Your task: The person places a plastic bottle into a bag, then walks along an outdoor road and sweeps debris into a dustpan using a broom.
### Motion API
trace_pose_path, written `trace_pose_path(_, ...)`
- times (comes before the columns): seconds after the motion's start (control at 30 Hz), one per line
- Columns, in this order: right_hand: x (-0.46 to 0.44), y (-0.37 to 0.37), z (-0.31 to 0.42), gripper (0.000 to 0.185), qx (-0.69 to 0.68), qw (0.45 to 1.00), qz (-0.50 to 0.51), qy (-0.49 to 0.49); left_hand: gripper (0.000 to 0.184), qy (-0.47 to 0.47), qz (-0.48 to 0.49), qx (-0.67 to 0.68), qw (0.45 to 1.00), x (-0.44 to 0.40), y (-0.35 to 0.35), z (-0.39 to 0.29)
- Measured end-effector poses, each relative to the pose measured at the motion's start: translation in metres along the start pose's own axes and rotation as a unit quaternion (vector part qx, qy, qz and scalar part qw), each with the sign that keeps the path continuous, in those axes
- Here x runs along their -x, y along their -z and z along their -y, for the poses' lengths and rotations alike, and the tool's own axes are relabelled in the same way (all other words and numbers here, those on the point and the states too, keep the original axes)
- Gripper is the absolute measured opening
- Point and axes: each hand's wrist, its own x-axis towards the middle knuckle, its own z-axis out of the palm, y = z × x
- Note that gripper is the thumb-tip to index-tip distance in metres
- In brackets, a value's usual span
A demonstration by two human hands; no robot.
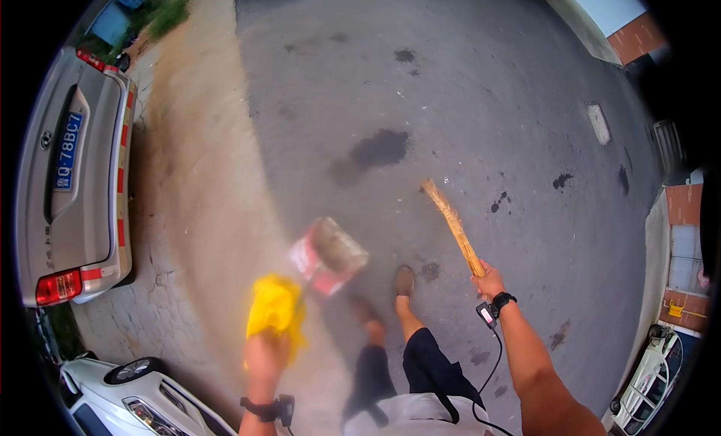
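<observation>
My right hand point(490, 280) is closed round the lower end of a straw broom point(454, 224), whose bristle tip points forward over the asphalt. My left hand point(268, 351), blurred by motion, grips a crumpled yellow bag point(276, 307) that hides most of its fingers. Just beyond the bag is a red and white dustpan point(328, 254), also blurred, with a dull, open inside. A thin dark line seems to run from the dustpan toward the bag; whether my left hand holds its handle too cannot be made out.
My feet point(404, 280) stand on grey asphalt point(488, 98) with dark stains. Pale cracked concrete point(203, 173) borders it on the left. A silver car point(82, 173) and a white car point(150, 398) are parked there. Another white vehicle point(650, 380) stands at the lower right.
</observation>
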Motion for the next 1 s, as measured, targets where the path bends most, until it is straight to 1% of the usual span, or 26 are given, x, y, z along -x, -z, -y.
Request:
trace_pose_path(0.07, -0.033, 0.012, 0.013, 0.066, 0.016, 0.999, -0.04, 0.004, 0.028, -0.016, 0.021, -0.017, 1.0, -0.025, 0.001, -0.023)
trace_pose_path(0.17, -0.119, 0.02, -0.001, 0.041, -0.016, 0.998, -0.062, 0.01, 0.028, -0.03, 0.052, -0.034, 0.998, -0.059, -0.003, -0.066)
trace_pose_path(0.27, -0.165, -0.007, 0.011, 0.026, -0.035, 0.998, -0.057, -0.001, 0.027, -0.04, 0.073, -0.05, 0.995, -0.087, -0.012, -0.1)
trace_pose_path(0.33, -0.155, -0.047, 0.026, 0.028, 0.019, 0.999, -0.034, 0.023, 0.027, -0.051, 0.084, -0.055, 0.994, -0.103, -0.022, -0.119)
trace_pose_path(0.37, -0.145, -0.071, 0.022, 0.037, 0.036, 0.999, -0.004, 0.019, 0.027, -0.05, 0.083, -0.063, 0.993, -0.107, -0.026, -0.127)
trace_pose_path(0.4, -0.122, -0.1, 0.019, 0.055, 0.176, 0.978, -0.056, 0.094, 0.027, -0.05, 0.082, -0.069, 0.993, -0.111, -0.029, -0.136)
trace_pose_path(0.43, -0.1, -0.119, 0.01, 0.072, 0.175, 0.983, 0.005, 0.057, 0.027, -0.05, 0.079, -0.073, 0.993, -0.115, -0.033, -0.146)
trace_pose_path(0.47, -0.073, -0.126, 0.012, 0.075, 0.185, 0.978, 0.069, 0.062, 0.027, -0.054, 0.084, -0.077, 0.992, -0.119, -0.034, -0.154)
trace_pose_path(0.53, -0.023, -0.121, 0.025, 0.073, 0.191, 0.972, 0.131, 0.042, 0.027, -0.061, 0.089, -0.084, 0.991, -0.125, -0.031, -0.163)
trace_pose_path(0.6, -0.001, -0.113, 0.005, 0.072, 0.189, 0.97, 0.12, 0.099, 0.028, -0.062, 0.094, -0.094, 0.989, -0.133, -0.03, -0.162)
trace_pose_path(0.63, 0.006, -0.105, 0.009, 0.071, 0.187, 0.967, 0.115, 0.129, 0.028, -0.062, 0.095, -0.099, 0.989, -0.136, -0.029, -0.162)
trace_pose_path(0.67, 0.012, -0.093, 0.012, 0.07, 0.19, 0.968, 0.12, 0.109, 0.028, -0.058, 0.1, -0.1, 0.988, -0.138, -0.027, -0.161)
trace_pose_path(0.73, 0.046, -0.05, 0.047, 0.069, 0.199, 0.968, 0.134, 0.07, 0.029, -0.047, 0.11, -0.102, 0.988, -0.138, -0.025, -0.16)
trace_pose_path(0.87, 0.005, -0.007, 0.041, 0.074, 0.221, 0.971, 0.058, 0.063, 0.029, -0.046, 0.105, -0.086, 0.99, -0.139, -0.03, -0.158)
trace_pose_path(1.0, -0.086, 0.023, 0.083, 0.076, 0.283, 0.955, -0.033, 0.082, 0.029, -0.035, 0.114, -0.09, 0.989, -0.143, -0.031, -0.158)
